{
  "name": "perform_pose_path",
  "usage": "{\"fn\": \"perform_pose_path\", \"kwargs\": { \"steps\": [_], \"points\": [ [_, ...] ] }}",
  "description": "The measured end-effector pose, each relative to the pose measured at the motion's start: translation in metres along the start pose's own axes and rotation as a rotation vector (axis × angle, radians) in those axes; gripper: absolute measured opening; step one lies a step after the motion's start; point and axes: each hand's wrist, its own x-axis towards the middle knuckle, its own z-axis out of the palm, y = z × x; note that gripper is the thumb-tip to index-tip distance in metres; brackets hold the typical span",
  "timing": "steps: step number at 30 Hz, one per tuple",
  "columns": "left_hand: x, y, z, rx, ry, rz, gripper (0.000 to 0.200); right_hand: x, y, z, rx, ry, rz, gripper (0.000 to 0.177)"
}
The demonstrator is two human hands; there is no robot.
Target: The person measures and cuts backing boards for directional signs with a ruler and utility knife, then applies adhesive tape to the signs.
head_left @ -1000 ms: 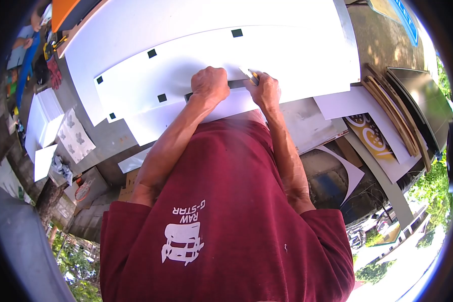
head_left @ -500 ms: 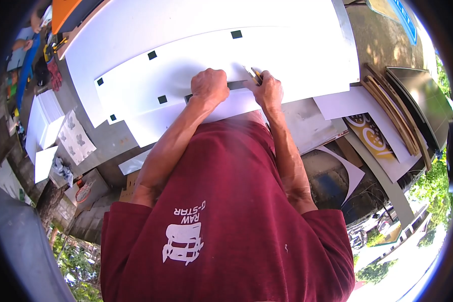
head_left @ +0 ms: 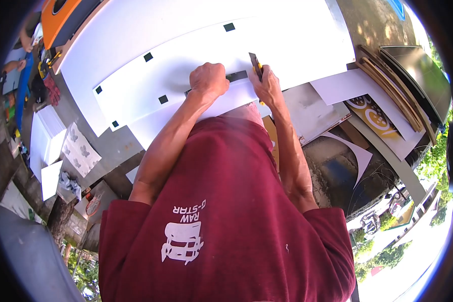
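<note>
My right hand (head_left: 268, 86) is closed around a utility knife (head_left: 257, 66) with yellow parts, its dark blade pointing up and away from me. The blade overlaps the white sheet (head_left: 131, 93), just past the right end of a dark straight bar (head_left: 237, 76). My left hand (head_left: 208, 80) is clenched over that bar, which shows on both sides of the fist; its fingertips are hidden. Small dark squares, such as one square (head_left: 148, 57), dot the white sheet. The sheet lies on a larger white panel (head_left: 93, 63), near my waist.
An orange object (head_left: 60, 20) stands at the upper left, with another person's hand (head_left: 21, 64) beyond it. White boards (head_left: 43, 138) and a patterned sheet (head_left: 79, 151) are at left. Wooden strips (head_left: 391, 93) and a dark panel (head_left: 423, 75) lie at right.
My right hand has swung slightly back toward me, and the knife now points more upright, beyond the bar's end. My left hand stays clenched over the bar. The view has shifted a little.
</note>
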Motion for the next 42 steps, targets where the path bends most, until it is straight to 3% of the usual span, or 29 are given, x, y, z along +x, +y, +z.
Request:
{"fn": "perform_pose_path", "kwargs": {
  "steps": [3,18,24,27,31,37,39,42],
  "points": [
    [-0.001,-0.003,0.000,-0.023,0.033,0.031,0.024,-0.027,-0.016,-0.008,-0.199,-0.170,0.104,0.040],
    [0.000,-0.007,0.000,-0.004,0.027,0.120,0.027,-0.052,-0.035,0.017,-0.453,-0.140,0.073,0.030],
    [0.006,-0.011,0.001,-0.008,0.029,0.112,0.027,-0.071,-0.033,0.006,-0.579,-0.246,0.117,0.032],
    [0.006,-0.017,-0.005,-0.049,0.017,0.124,0.028,-0.080,-0.040,-0.011,-0.447,-0.157,0.184,0.034],
    [-0.006,-0.032,-0.029,-0.229,-0.053,0.086,0.029,-0.053,-0.034,-0.006,-0.008,0.032,0.273,0.048],
    [-0.030,-0.073,-0.040,-0.435,-0.160,0.160,0.032,-0.001,-0.048,0.008,-0.397,-0.058,0.432,0.061],
    [-0.045,-0.078,-0.039,-0.472,-0.167,0.165,0.032,0.000,-0.056,0.001,-0.473,-0.085,0.407,0.061],
    [-0.054,-0.085,-0.014,-0.567,-0.092,0.245,0.032,-0.007,-0.042,0.012,-0.559,0.018,0.199,0.061]
  ]
}}
